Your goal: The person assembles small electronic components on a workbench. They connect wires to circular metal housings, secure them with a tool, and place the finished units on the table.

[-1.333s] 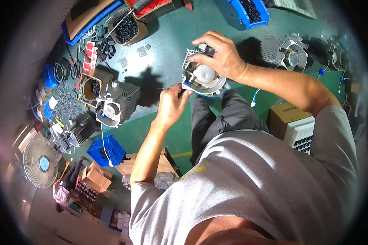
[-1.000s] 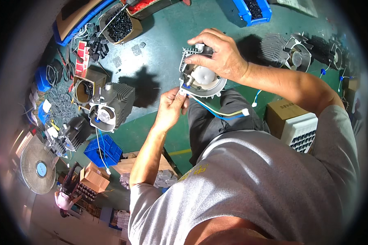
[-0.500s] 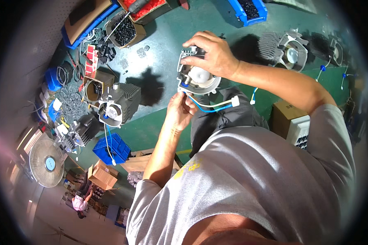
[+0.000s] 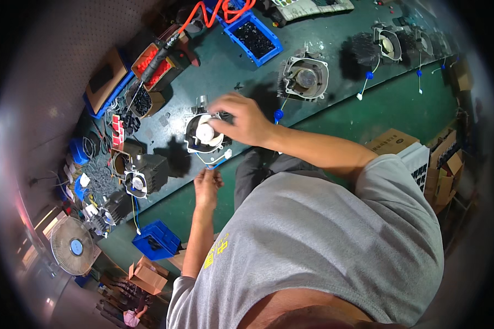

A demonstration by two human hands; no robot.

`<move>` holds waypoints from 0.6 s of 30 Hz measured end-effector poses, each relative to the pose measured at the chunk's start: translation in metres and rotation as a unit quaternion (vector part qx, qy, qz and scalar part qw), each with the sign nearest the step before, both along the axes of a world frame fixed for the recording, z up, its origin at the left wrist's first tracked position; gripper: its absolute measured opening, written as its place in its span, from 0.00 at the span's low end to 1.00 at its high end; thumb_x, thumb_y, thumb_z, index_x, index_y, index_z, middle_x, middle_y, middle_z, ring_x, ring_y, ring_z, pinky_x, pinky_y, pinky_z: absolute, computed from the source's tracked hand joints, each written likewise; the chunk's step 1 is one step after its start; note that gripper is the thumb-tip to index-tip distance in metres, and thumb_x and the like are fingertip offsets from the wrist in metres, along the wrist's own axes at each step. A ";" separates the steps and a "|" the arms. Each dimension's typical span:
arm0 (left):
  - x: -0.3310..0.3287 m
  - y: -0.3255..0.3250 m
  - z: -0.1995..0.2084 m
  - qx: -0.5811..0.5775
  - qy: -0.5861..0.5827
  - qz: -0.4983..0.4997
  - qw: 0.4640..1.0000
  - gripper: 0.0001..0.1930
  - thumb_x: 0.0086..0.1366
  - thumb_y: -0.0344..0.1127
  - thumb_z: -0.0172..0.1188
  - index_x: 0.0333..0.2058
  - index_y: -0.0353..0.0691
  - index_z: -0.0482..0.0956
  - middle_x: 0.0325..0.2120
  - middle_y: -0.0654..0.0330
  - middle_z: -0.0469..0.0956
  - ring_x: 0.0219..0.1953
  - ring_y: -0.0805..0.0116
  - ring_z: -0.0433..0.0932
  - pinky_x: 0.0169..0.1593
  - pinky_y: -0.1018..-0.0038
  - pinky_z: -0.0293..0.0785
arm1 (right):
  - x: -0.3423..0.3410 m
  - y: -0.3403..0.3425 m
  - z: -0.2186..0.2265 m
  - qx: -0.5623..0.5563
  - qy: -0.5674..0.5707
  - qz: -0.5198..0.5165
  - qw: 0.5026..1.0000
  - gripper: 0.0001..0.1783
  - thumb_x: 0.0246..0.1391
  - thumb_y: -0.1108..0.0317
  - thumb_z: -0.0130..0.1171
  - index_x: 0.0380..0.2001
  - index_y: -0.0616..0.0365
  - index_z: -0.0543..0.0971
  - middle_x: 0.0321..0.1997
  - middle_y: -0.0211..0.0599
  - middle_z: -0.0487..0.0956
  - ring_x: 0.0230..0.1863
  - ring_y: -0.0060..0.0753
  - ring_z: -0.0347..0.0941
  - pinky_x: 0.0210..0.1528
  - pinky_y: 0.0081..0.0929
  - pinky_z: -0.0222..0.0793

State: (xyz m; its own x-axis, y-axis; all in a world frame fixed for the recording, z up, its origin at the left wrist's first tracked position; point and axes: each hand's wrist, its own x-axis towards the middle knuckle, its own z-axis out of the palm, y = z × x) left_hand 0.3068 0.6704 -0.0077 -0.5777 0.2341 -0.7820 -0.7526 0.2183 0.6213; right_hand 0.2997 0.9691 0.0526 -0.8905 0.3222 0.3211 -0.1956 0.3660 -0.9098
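A metal motor housing (image 4: 189,143) stands on the bench in front of me, its round opening facing up. Inside it sits a white round hub (image 4: 205,132). My right hand (image 4: 242,119) is over the housing's right side, thumb and fingers apart, the thumb by the hub. Just below the housing's near rim, my left hand (image 4: 206,189) is pinched at the blue and white wires. These wires end in a white connector (image 4: 228,154), which lies beside the housing. The fingertips of the left hand are partly hidden.
Similar housings stand left (image 4: 139,182) and right (image 4: 307,78), some with wires hanging over the bench edge. Farther back are a blue bin (image 4: 255,41) of black parts, a box of red parts (image 4: 152,67) and an orange coiled hose (image 4: 203,15). A fan (image 4: 71,247) stands lower left.
The housing, tilted up in my right hand before, now rests on the bench. My right hand has loosened its grip on it. My left hand has moved slightly away from the rim along the wires.
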 end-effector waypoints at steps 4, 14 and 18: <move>0.025 0.027 0.008 -0.019 0.019 -0.172 0.985 0.16 0.76 0.43 0.58 0.46 0.34 0.81 0.29 0.62 0.79 0.29 0.74 0.76 0.33 0.74 0.77 | 0.097 0.025 -0.009 -0.059 -0.120 -0.081 0.988 0.14 0.57 0.68 0.69 0.22 0.63 0.77 0.24 0.35 0.77 0.24 0.25 0.71 0.29 0.26 0.67; 0.033 0.189 -0.005 0.119 0.285 -0.238 0.921 0.17 0.72 0.34 0.62 0.54 0.30 0.78 0.43 0.55 0.83 0.44 0.71 0.81 0.49 0.73 0.79 | 0.164 0.012 -0.077 -0.408 -0.287 -0.162 0.851 0.22 0.65 0.62 0.64 0.54 0.68 0.76 0.39 0.30 0.82 0.39 0.23 0.78 0.45 0.21 0.74; 0.030 0.220 0.005 0.080 0.324 -0.207 0.920 0.18 0.68 0.33 0.66 0.53 0.29 0.78 0.39 0.54 0.84 0.39 0.70 0.83 0.43 0.72 0.81 | 0.158 0.007 -0.054 -0.330 -0.345 -0.136 0.868 0.13 0.67 0.63 0.59 0.45 0.63 0.80 0.32 0.34 0.81 0.32 0.30 0.79 0.36 0.29 0.75</move>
